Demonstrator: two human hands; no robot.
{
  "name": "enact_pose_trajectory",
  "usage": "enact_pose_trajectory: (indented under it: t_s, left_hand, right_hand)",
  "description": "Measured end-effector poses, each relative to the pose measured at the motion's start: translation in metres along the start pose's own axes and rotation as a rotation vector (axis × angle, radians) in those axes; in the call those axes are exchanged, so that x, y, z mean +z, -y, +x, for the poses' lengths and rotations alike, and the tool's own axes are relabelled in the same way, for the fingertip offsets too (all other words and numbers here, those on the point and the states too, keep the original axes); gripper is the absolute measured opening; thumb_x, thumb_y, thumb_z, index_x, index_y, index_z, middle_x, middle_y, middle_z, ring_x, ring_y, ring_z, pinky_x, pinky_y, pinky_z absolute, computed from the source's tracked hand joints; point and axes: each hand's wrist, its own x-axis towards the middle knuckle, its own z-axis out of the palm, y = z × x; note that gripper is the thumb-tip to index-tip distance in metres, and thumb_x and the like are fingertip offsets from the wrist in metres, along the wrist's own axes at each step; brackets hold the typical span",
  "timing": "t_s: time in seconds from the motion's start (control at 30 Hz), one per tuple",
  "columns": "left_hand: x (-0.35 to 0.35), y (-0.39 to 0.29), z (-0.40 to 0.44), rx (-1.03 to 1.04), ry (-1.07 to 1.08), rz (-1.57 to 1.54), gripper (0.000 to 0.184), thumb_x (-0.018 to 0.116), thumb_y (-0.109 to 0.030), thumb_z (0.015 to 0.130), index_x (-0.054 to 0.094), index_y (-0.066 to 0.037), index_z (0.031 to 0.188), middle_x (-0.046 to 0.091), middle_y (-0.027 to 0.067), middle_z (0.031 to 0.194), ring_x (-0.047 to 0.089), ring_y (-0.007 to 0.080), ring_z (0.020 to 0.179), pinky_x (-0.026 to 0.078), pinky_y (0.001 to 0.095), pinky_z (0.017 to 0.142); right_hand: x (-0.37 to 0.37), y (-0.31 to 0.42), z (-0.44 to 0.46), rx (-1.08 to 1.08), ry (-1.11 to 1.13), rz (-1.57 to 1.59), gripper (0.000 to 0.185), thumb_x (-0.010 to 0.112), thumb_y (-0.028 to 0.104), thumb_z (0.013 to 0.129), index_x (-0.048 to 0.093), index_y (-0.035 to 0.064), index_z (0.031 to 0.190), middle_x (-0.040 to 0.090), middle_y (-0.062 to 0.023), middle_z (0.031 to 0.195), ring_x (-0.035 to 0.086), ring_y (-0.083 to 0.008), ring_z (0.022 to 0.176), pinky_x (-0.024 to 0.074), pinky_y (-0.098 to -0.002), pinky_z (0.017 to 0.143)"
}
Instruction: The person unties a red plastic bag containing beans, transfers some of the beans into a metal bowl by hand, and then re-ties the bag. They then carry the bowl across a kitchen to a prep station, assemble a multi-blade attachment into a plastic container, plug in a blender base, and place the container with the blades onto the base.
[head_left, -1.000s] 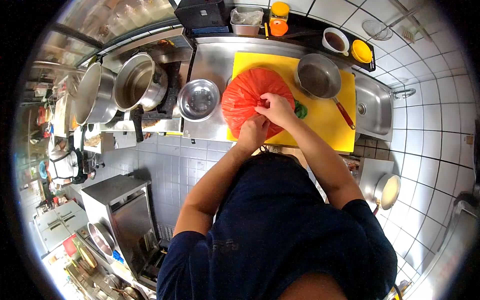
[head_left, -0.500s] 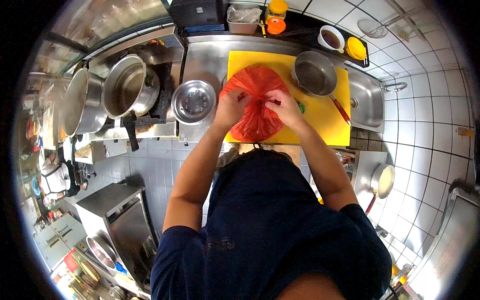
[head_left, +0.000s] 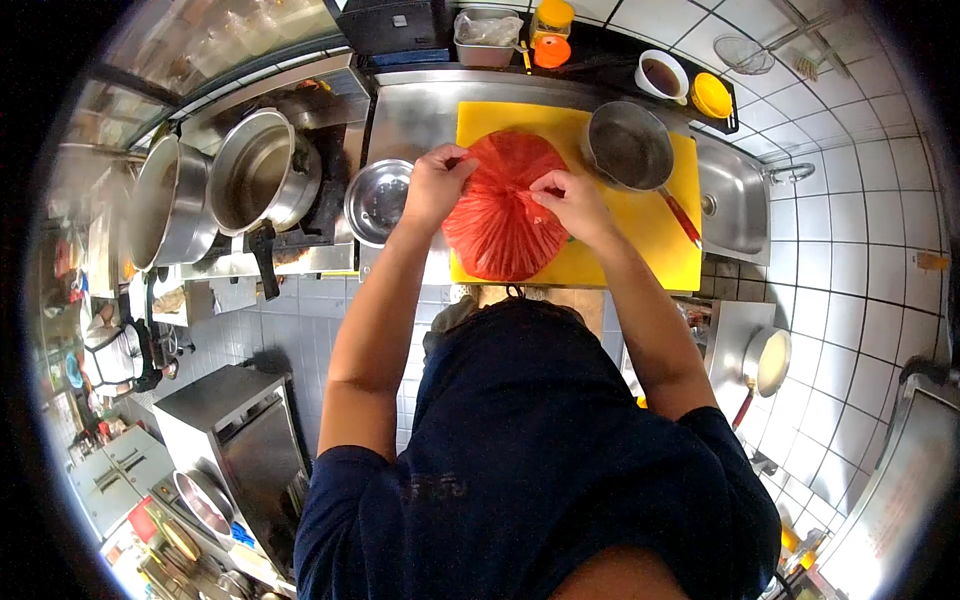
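A bulging red plastic bag (head_left: 507, 240) sits on a yellow cutting board (head_left: 640, 255), its top gathered into folds at the middle. My right hand (head_left: 572, 203) pinches the gathered plastic between thumb and fingers. At the bag's upper left edge is my left hand (head_left: 438, 187), thumb and fingertips closed on what looks like a thin end of the bag. What the bag contains is hidden. To the right of the bag, a grey frying pan (head_left: 630, 145) with a red handle rests on the board.
A round metal bowl (head_left: 376, 205) stands left of the board, partly behind my left hand. Large pots (head_left: 255, 170) occupy the stove further left. A sink (head_left: 735, 205) lies to the right. On the back shelf are a white bowl (head_left: 662, 77) and a yellow bowl (head_left: 711, 95).
My left hand has moved up and left, away from the bag's middle. My right hand stays near the gathered top. The bag looks rounder, its folds drawn tighter.
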Motion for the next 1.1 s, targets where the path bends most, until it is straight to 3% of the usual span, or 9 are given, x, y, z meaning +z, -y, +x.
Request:
enact_pose_trajectory:
  t_s: [0.1, 0.2, 0.33, 0.43, 0.73, 0.83, 0.87, 0.97, 1.1]
  left_hand:
    - [0.006, 0.002, -0.001, 0.052, 0.025, -0.133, 0.009, 0.069, -0.003, 0.092, 0.067, 0.003, 0.099, 0.067, 0.0046, 0.079, 0.062, 0.0102, 0.067, 0.053, 0.0263, 0.061]
    - [0.009, 0.006, -0.003, 0.085, 0.043, -0.186, 0.007, 0.068, -0.001, 0.092, 0.067, 0.002, 0.099, 0.068, 0.0051, 0.084, 0.065, 0.0113, 0.074, 0.056, 0.027, 0.068]
    - [0.008, 0.012, -0.009, 0.117, 0.062, -0.202, 0.005, 0.066, 0.0, 0.094, 0.065, -0.001, 0.099, 0.068, 0.0047, 0.088, 0.066, 0.012, 0.081, 0.057, 0.027, 0.076]
    - [0.008, 0.009, -0.014, 0.139, 0.067, -0.183, 0.004, 0.066, 0.0, 0.094, 0.065, -0.001, 0.099, 0.068, 0.0046, 0.089, 0.066, 0.0119, 0.082, 0.056, 0.0264, 0.077]
    - [0.002, 0.031, -0.025, -0.003, -0.073, -0.203, 0.011, 0.069, -0.002, 0.09, 0.067, 0.0, 0.1, 0.07, 0.0094, 0.091, 0.067, 0.0181, 0.08, 0.055, 0.0324, 0.076]
    - [0.008, 0.047, -0.029, 0.325, -0.337, 0.529, 0.018, 0.072, -0.006, 0.083, 0.066, -0.001, 0.1, 0.067, 0.0154, 0.096, 0.065, 0.0299, 0.084, 0.054, 0.0407, 0.081]
    - [0.019, 0.012, -0.041, 0.554, -0.627, 0.903, 0.025, 0.073, -0.008, 0.076, 0.066, -0.002, 0.099, 0.064, 0.0201, 0.098, 0.062, 0.0382, 0.089, 0.052, 0.0457, 0.083]
    - [0.028, -0.023, -0.056, 0.746, -0.408, 0.808, 0.021, 0.072, -0.008, 0.078, 0.066, -0.003, 0.098, 0.065, 0.0182, 0.096, 0.062, 0.0375, 0.089, 0.051, 0.0443, 0.082]
    - [0.046, 0.029, -0.036, 0.434, -0.054, 0.688, 0.015, 0.067, -0.014, 0.083, 0.067, -0.001, 0.09, 0.066, 0.021, 0.087, 0.064, 0.0425, 0.083, 0.052, 0.0496, 0.073]
  right_hand:
    - [-0.004, 0.024, -0.012, -0.055, 0.068, -0.006, 0.023, 0.072, 0.018, 0.09, 0.07, 0.0029, 0.107, 0.074, -0.0134, 0.093, 0.071, -0.023, 0.087, 0.0539, -0.0334, 0.08]
    - [-0.003, 0.014, -0.005, 0.321, 0.017, 0.372, 0.02, 0.071, 0.019, 0.091, 0.071, 0.0034, 0.103, 0.074, -0.0137, 0.093, 0.071, -0.0223, 0.085, 0.054, -0.0332, 0.078]
    - [-0.002, 0.009, 0.007, -0.107, -0.184, -0.089, 0.021, 0.072, 0.021, 0.088, 0.071, 0.0064, 0.104, 0.073, -0.0149, 0.093, 0.071, -0.03, 0.087, 0.0547, -0.0383, 0.078]
    - [0.013, 0.005, 0.017, -0.249, -0.032, -0.276, 0.026, 0.073, 0.023, 0.085, 0.07, 0.0068, 0.106, 0.072, -0.0156, 0.096, 0.069, -0.035, 0.091, 0.0543, -0.0423, 0.08]
    - [0.037, 0.004, 0.017, -0.204, -0.076, -0.447, 0.026, 0.072, 0.025, 0.082, 0.067, 0.0024, 0.094, 0.066, -0.0168, 0.099, 0.065, -0.0367, 0.094, 0.0534, -0.0466, 0.082]
    - [0.048, -0.01, 0.015, -0.228, -0.111, -0.522, 0.025, 0.072, 0.024, 0.081, 0.065, 0.0017, 0.092, 0.065, -0.0181, 0.096, 0.065, -0.0378, 0.092, 0.0535, -0.047, 0.081]
    - [0.051, -0.015, 0.015, -0.239, -0.122, -0.572, 0.025, 0.072, 0.023, 0.08, 0.064, 0.0017, 0.091, 0.065, -0.0186, 0.095, 0.065, -0.0382, 0.092, 0.0536, -0.0471, 0.081]
    - [0.05, -0.007, 0.008, -0.283, -0.109, -0.505, 0.025, 0.073, 0.021, 0.078, 0.063, 0.0021, 0.091, 0.064, -0.0193, 0.095, 0.064, -0.0387, 0.092, 0.0533, -0.0469, 0.082]
    - [0.051, -0.002, 0.008, -0.352, -0.117, -0.565, 0.028, 0.075, 0.019, 0.076, 0.06, 0.0025, 0.093, 0.063, -0.0191, 0.098, 0.063, -0.038, 0.094, 0.0525, -0.0464, 0.084]
